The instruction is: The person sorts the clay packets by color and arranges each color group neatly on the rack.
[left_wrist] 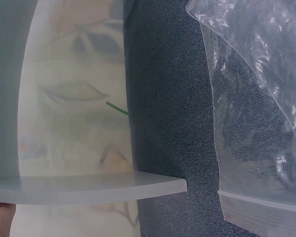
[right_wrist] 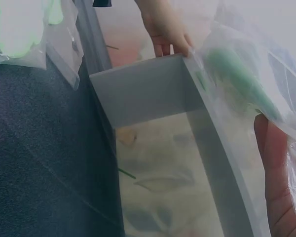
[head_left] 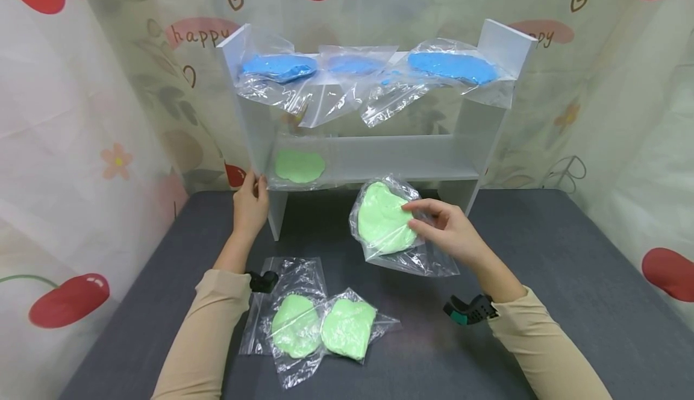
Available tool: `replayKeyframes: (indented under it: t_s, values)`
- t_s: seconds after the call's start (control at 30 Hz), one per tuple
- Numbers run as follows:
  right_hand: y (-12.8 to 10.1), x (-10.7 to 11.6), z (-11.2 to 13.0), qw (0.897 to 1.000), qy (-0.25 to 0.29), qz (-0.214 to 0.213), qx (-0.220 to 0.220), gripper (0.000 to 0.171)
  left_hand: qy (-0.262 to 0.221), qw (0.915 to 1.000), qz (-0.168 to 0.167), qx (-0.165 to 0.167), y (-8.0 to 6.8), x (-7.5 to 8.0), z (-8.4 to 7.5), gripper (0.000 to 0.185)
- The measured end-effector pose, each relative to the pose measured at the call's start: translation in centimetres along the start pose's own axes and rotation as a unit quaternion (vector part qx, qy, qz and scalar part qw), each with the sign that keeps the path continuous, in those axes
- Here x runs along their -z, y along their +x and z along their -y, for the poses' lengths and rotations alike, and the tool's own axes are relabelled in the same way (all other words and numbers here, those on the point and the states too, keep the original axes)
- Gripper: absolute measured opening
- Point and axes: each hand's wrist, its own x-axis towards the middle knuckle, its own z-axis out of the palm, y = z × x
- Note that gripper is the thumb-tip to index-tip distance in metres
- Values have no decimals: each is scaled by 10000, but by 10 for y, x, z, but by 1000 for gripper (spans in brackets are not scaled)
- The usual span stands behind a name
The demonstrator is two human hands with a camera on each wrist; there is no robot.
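Observation:
My right hand [head_left: 412, 216] pinches a clear bag of green dough [head_left: 379, 219] and holds it just in front of the lower board of a white two-tier shelf [head_left: 379, 156]. My left hand [head_left: 255, 186] grips the front edge of the shelf's left side panel; the right wrist view shows its fingers [right_wrist: 167, 34] curled over that edge. One green dough bag [head_left: 299, 166] lies at the left end of the lower board. Two more green bags [head_left: 295, 325] [head_left: 347, 328] lie on the dark table between my forearms.
Three bags of blue dough [head_left: 279, 67] [head_left: 355, 65] [head_left: 452, 67] lie along the shelf's top board, their plastic hanging over the front. The dark grey table [head_left: 542, 279] is closed in by printed curtains [head_left: 81, 147] on three sides.

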Motion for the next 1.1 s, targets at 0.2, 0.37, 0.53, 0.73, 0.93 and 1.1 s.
replayKeyframes:
  t_s: [0.2,0.37,0.53,0.73,0.93,1.1]
  values:
    - [5,-1,1,9999,12,-145,-19,30,-37,10000,-20,-13,0,-1,0,41]
    - [7,-1,2,9997,44,-227,-38,31,-16,10000,-21,-40,0,0,1,41]
    - [10,-1,3,9992,135,-352,-121,33,-3,10000,-5,-42,0,0,0,42]
    - [16,-2,4,9986,212,-468,-134,34,-10,10000,-10,-42,0,0,-1,42]
    - [21,-4,7,9977,416,-531,-100,34,66,9999,-109,-114,-1,0,-3,41]
    - [26,-4,11,9967,548,-593,-84,34,71,9999,-82,-74,-1,0,-3,42]
